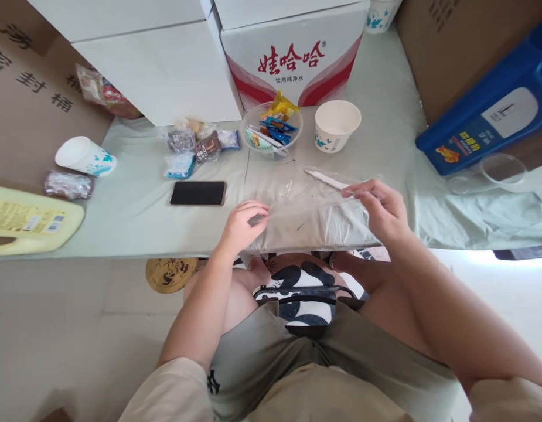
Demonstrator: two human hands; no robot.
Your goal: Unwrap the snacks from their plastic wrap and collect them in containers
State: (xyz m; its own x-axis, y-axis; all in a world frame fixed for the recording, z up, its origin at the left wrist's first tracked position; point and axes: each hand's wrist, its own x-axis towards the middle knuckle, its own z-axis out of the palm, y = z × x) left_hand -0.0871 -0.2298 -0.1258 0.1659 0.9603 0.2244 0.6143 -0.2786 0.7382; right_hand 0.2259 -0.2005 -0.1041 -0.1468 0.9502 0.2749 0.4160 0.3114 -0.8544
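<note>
The left hand [247,225], positioned at the front of the tabletop [134,225], was curled, its thumb and fingertips brought together at one end of a clear plastic film [297,206]. The film lay between both hands, near the front edge. A white stick [326,178] lay at its far side, pointing toward the right hand [382,208], whose thumb and forefinger pinched the film's other end; whether they also gripped the stick could not be determined.

Caution: the film appeared thin — it was liable to tear if pulled unevenly, or to slip if the left pinch loosened. A forward sweep of the right hand risked rolling the stick or tipping the upright paper cup [336,126].

Markings, left to right: the brown carton [16,99] read "汤" and "密封桶". The yellow jug [68,211] carried print too small to read. The shorts [239,346] bore an interlocked "NY". The white box [292,58] read "娃哈哈®" above "饮用纯净水". The blue jug [481,126] carried a label — its wording was not reliably legible.
</note>
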